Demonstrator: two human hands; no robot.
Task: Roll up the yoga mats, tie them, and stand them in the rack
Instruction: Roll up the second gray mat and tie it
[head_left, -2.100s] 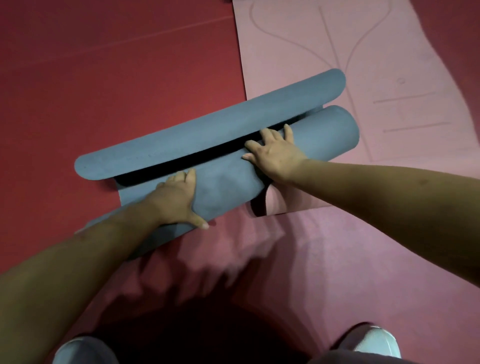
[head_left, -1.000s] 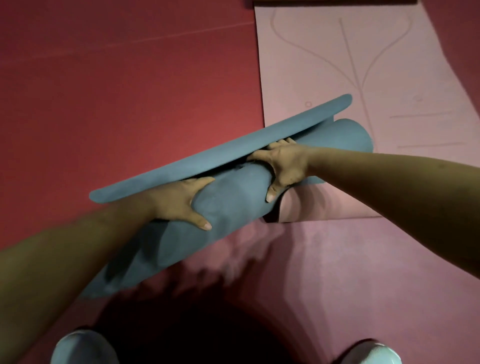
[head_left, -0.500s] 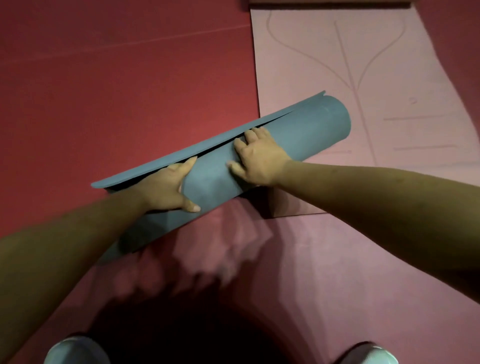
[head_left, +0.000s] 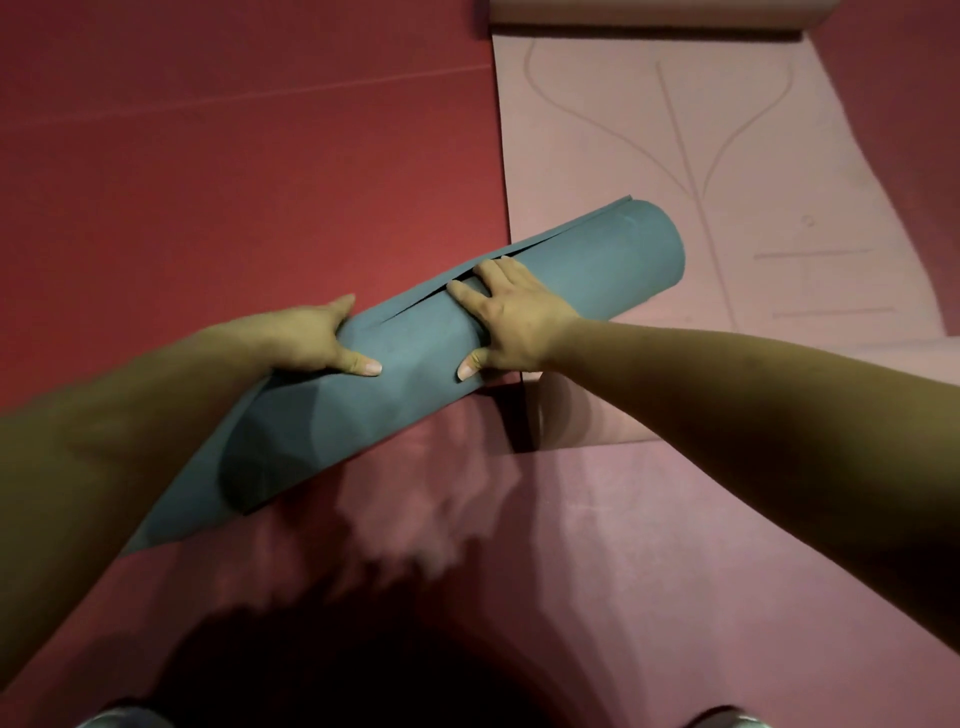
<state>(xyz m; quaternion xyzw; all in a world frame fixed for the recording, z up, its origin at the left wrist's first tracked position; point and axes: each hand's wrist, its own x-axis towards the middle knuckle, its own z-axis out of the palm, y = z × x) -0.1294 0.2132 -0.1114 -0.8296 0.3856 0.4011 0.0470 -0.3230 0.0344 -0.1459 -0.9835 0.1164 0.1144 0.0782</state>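
The blue mat lay almost fully rolled, slanting across the floor with its far end over the flat pink mat; its last flap gaped slightly along the top, and tying and racking looked undone. The left hand and right hand each clasped the roll, thumbs near, fingers curled over the flap, with open floor to the left

Left hand, right hand grip mat.
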